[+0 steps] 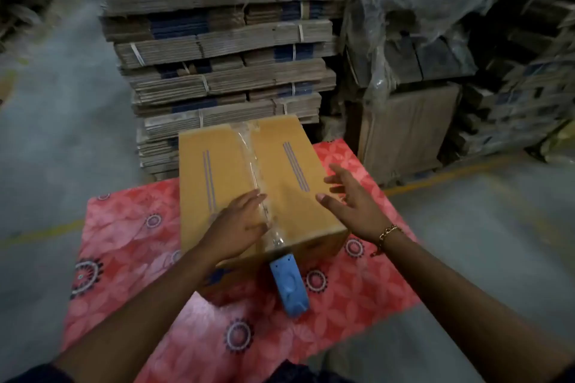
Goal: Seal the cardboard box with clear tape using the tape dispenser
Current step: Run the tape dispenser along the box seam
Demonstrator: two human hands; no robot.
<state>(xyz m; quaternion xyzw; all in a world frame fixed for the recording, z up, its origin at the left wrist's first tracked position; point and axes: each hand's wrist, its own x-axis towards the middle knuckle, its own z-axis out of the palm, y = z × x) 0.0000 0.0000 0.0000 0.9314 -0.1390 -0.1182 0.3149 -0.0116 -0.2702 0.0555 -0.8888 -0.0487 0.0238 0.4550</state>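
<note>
At frame centre one cardboard box [249, 183] sits on a red mat [130, 246], mat showing on its left, right and near sides. One strip of clear tape [253, 165] runs along its seam. The left hand [241, 224] lies flat, fingers spread, by the tape; the right hand [348, 199] hovers open at the box's right edge. One blue tape dispenser [289, 284] hangs at the near edge.

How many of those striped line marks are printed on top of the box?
2. One striped mark sits on the left flap of the cardboard box; the other striped mark is on the right flap, across the clear tape. The left hand might hide more.
</note>
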